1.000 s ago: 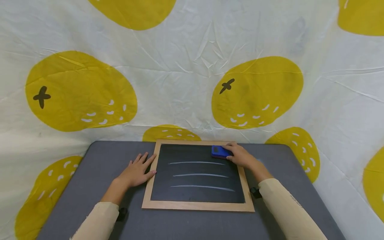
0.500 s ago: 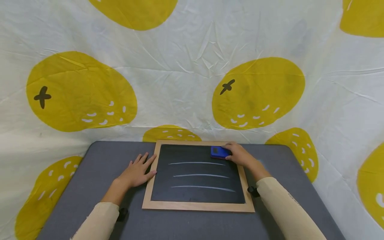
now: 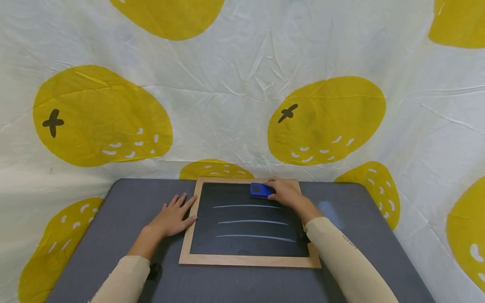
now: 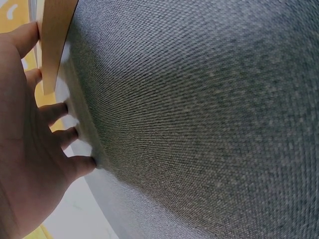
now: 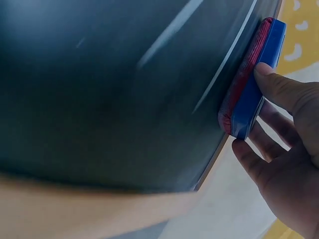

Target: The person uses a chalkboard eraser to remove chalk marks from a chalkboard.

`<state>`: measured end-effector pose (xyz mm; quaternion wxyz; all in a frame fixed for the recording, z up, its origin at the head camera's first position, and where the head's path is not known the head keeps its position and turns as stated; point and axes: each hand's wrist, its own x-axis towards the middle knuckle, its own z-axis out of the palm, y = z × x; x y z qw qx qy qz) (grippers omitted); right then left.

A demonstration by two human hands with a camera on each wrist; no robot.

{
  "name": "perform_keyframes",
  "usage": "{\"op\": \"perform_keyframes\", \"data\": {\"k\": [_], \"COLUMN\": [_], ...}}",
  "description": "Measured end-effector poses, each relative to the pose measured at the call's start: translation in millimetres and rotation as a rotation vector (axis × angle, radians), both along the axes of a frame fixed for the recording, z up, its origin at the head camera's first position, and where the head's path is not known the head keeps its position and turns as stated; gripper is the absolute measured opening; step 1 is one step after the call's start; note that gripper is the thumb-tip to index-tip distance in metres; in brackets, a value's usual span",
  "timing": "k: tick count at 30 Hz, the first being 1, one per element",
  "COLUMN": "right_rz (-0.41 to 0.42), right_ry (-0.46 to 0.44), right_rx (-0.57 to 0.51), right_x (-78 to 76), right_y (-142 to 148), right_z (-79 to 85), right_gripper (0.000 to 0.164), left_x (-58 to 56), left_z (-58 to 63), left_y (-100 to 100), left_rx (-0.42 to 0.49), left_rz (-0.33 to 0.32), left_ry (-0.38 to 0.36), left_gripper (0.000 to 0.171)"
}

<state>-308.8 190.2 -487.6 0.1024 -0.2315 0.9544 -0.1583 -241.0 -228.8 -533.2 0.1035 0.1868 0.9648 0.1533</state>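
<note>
A wood-framed chalkboard (image 3: 250,260) lies on the grey table, with three white chalk lines (image 3: 253,221) drawn across it. My right hand (image 3: 285,192) grips a blue chalkboard eraser (image 3: 259,190) near the board's far edge, above the top line. In the right wrist view the eraser (image 5: 260,74) shows its red felt side toward the black surface, thumb on one side and fingers on the other. My left hand (image 3: 172,216) is spread at the left of the board, its thumb and index fingertip touching the wooden frame (image 4: 52,45), the other fingers on the tabletop.
The grey table (image 3: 132,210) extends on both sides of the board and in front of it. Behind hangs a white cloth (image 3: 219,122) printed with yellow fruit shapes. Both wrists wear a dark strap-on device (image 3: 154,270).
My right hand has slid the eraser leftward along the upper part of the board. The left hand stays in place at the frame, and the chalk lines look the same.
</note>
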Motion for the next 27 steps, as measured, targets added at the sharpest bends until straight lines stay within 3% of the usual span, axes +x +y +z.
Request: {"op": "perform_keyframes", "data": {"k": [12, 27], "right_rz": [0.031, 0.096], "right_ry": [0.004, 0.068], "right_rx": [0.064, 0.114], "right_x": [-13.1, -7.7], "right_y": [-59, -133], "right_z": [-4.4, -11.9], "right_gripper": [0.053, 0.055], "left_x": [0.9, 11.7], "left_z": [2.9, -2.3], "left_y": [2, 8], "left_rx": [0.001, -0.008], "left_rz": [-0.003, 0.013], "left_ry": [0.006, 0.031], "left_gripper": [0.075, 0.074]}}
